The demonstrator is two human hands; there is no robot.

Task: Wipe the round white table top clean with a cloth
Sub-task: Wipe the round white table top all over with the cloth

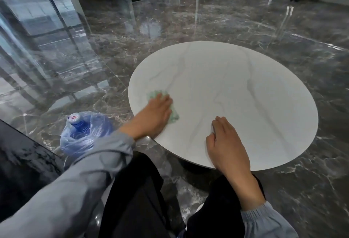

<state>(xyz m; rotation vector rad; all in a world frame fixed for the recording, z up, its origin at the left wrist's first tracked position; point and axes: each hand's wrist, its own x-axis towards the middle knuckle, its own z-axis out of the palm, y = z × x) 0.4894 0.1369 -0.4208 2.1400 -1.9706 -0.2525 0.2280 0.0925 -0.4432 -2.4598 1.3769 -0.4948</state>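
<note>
The round white table top (236,86) with faint grey veins lies low in front of me. A pale green cloth (174,117) is pressed flat on its near left part, close to the left rim, mostly hidden under my left hand (156,113). Only the cloth's edges show past my fingers and beside my palm. My right hand (226,143) rests palm down on the near edge of the table, fingers together, with nothing in it.
A blue water jug (83,130) wrapped in clear plastic stands on the floor left of the table. A dark block (22,162) sits at the lower left. My knees in black trousers are below the table's near rim. Glossy dark marble floor surrounds it.
</note>
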